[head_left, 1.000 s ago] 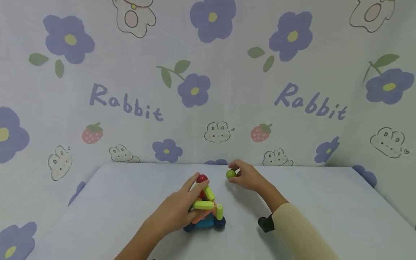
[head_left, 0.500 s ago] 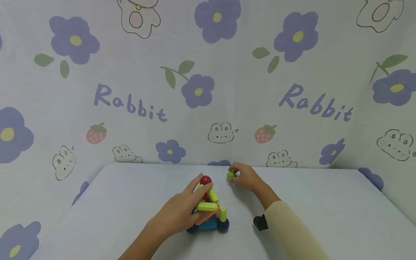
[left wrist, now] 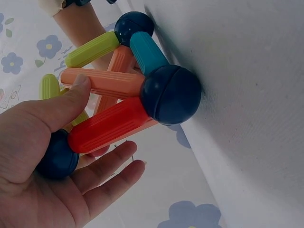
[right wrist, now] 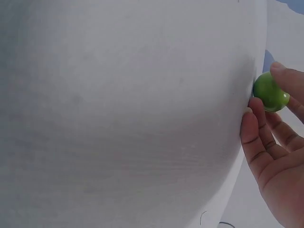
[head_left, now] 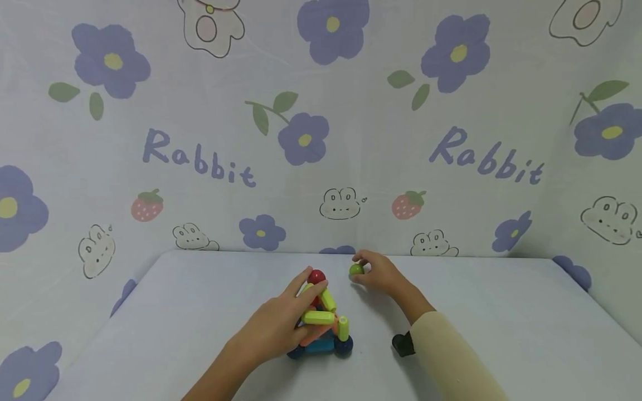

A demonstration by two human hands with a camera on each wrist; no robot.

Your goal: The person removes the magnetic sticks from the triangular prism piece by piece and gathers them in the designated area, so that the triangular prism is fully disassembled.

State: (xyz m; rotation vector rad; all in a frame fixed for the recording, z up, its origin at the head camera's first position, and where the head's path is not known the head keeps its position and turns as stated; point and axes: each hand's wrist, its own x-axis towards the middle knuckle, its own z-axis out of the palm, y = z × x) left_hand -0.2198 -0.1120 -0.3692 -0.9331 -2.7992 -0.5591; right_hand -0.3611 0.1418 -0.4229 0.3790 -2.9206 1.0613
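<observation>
A toy structure of magnetic rods and balls [head_left: 321,346] stands on the white table, with dark blue balls at its base and a red ball [head_left: 316,277] at its top. My left hand [head_left: 276,328] holds it from the left. In the left wrist view, the thumb presses an orange rod [left wrist: 109,83] beside a red rod [left wrist: 111,124], while the other fingers reach behind; some are hidden. Farther back on the table, my right hand [head_left: 383,275] pinches a green ball [right wrist: 270,92] between thumb and fingers. The ball is apart from the structure.
The white table [head_left: 200,312] runs back to a patterned cloth [head_left: 281,189] with purple flowers and rabbits. A black object [head_left: 403,345] sits at the right wrist by the beige sleeve [head_left: 451,351].
The head view has shifted slightly, and the right sleeve lies a little farther left. Both hands keep their holds on the structure and the green ball.
</observation>
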